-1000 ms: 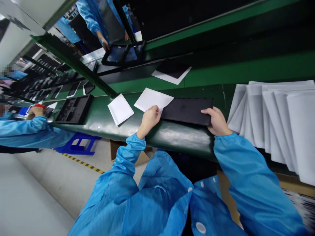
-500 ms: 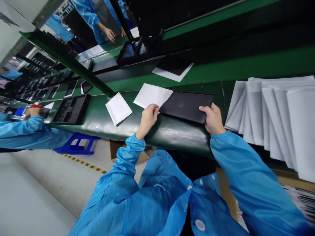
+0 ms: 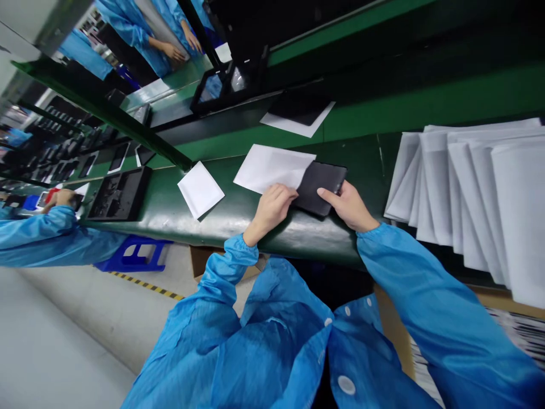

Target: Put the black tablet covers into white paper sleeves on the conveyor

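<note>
A flat black tablet-like panel lies partly inside a white sleeve; its left part is covered by the sleeve. My right hand grips the panel's right end, thumb on top and fingers underneath. At the sleeve's open edge, my left hand pinches the white material with fingers pressed together. Both hands are just above the near side of the green bench.
A small white sleeve lies to the left, beside a black tray. Farther back, a dark panel rests on a white sheet. Overlapping white sleeves are piled at right. Co-workers' hands show across the bench.
The black panel has slid left, deeper into the white sleeve, with my right hand moving along. My left hand has shifted slightly right along the sleeve's edge.
</note>
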### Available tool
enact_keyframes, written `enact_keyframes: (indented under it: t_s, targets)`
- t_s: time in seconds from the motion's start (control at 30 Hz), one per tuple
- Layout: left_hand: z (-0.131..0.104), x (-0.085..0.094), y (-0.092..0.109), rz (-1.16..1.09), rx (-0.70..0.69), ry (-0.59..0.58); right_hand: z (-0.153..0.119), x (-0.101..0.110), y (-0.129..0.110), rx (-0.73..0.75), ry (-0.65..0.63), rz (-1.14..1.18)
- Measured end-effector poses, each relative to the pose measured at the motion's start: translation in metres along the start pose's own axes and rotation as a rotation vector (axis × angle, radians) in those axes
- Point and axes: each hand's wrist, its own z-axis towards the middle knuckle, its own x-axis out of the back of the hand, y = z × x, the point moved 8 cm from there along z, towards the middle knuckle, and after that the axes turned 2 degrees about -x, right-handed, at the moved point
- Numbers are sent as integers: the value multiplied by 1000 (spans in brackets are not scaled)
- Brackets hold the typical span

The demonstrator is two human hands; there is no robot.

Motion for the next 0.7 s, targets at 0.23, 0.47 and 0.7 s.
enact_keyframes:
  t_s: [0.23, 0.47, 0.7]
  targets:
    - [8, -20, 35, -249, -34, 24, -6, -10, -6, -160, -168, 64]
    - [12, -1, 19, -424, 172, 180, -15, -29, -13, -215, -418, 142]
    - [19, 7, 52, -623, 14, 165, -19, -38, -12, -93, -517, -12]
